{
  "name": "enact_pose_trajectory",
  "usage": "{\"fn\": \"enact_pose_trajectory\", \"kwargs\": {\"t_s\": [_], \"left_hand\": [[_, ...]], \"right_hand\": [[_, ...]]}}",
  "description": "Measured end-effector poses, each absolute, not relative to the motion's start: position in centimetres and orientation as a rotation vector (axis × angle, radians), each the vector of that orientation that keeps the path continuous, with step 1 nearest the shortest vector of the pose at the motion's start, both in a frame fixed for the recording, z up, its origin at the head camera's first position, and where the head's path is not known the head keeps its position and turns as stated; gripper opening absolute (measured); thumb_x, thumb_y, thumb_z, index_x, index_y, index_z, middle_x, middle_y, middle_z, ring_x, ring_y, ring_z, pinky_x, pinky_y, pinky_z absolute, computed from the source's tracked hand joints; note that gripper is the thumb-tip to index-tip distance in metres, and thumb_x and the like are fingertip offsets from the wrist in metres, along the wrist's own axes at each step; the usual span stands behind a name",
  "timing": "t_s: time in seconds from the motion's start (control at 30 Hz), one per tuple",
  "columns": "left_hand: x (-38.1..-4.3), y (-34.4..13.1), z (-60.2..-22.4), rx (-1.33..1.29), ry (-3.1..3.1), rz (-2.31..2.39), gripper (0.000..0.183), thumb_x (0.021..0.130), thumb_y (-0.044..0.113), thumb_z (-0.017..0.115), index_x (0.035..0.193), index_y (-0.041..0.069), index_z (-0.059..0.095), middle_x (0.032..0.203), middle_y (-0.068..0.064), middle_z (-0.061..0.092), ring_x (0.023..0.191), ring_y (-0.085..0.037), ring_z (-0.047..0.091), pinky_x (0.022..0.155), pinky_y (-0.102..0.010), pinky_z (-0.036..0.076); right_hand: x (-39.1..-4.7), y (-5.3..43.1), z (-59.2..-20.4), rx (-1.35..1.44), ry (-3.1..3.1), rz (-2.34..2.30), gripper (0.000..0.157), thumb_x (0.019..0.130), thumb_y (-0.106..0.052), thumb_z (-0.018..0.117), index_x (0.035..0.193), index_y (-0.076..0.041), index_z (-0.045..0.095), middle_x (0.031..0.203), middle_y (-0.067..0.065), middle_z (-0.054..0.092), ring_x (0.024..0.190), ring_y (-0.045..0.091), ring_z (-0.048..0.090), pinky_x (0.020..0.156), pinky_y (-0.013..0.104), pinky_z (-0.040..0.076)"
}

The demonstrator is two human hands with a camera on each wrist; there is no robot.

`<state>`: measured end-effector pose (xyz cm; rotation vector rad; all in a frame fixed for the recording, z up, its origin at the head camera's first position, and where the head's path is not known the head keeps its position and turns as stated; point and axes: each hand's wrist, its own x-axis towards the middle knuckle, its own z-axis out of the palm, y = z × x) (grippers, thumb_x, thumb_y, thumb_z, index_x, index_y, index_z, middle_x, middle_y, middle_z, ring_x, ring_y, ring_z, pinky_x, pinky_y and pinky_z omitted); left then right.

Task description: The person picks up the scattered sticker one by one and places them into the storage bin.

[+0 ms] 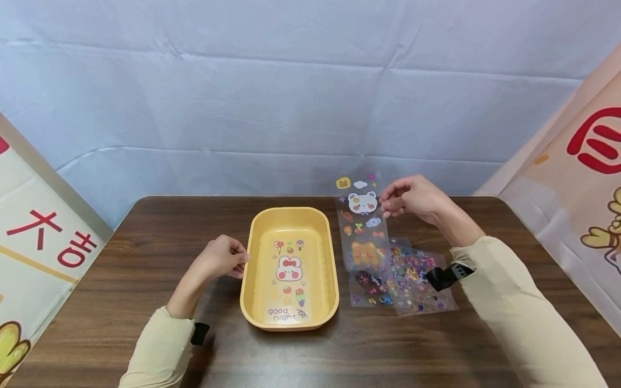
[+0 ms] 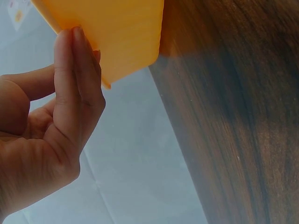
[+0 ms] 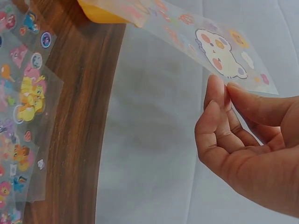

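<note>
A yellow plastic tray point(image 1: 246, 302) stands on the table, with a clear sheet of rabbit stickers point(image 1: 289, 269) lying inside it. My left hand point(image 1: 224, 257) pinches the tray's left rim; in the left wrist view its fingers point(image 2: 70, 88) are against the yellow outer wall. Between thumb and fingertips my right hand point(image 1: 412, 199) holds the right edge of a clear sticker sheet point(image 1: 361, 221) with a white bear face. That sheet is raised at its far end, right of the tray. The right wrist view shows the pinch at the sheet's edge, close to the bear face point(image 3: 219, 53).
More clear sticker sheets point(image 1: 422, 280) with small colourful figures overlap on the wooden table point(image 1: 291, 361), below and beside the held sheet. Behind the table's far edge hangs a pale cloth point(image 1: 271, 108). Printed panels point(image 1: 48, 237) flank the table on both sides.
</note>
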<state>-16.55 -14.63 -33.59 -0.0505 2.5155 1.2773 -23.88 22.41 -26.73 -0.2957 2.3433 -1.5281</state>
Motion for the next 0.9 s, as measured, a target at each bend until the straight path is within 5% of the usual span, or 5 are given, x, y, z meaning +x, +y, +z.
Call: {"fn": "enact_pose_trajectory", "kwargs": {"t_s": [0.9], "left_hand": [[-16.6,-14.4,-33.5,-0.058,2.503,1.283,0.013,0.090,0.000,0.055,0.087,-0.011,0.060,0.070,-0.014,0.061,0.056,-0.017,0.062,0.058,-0.034,0.057]], "right_hand": [[-24.1,19.6,-25.2,-0.324,2.356,-1.571,0.016,0.085,0.011,0.055,0.099,0.019,0.053,0.073,0.010,0.060,0.064,0.019,0.064,0.063,0.029,0.056]]}}
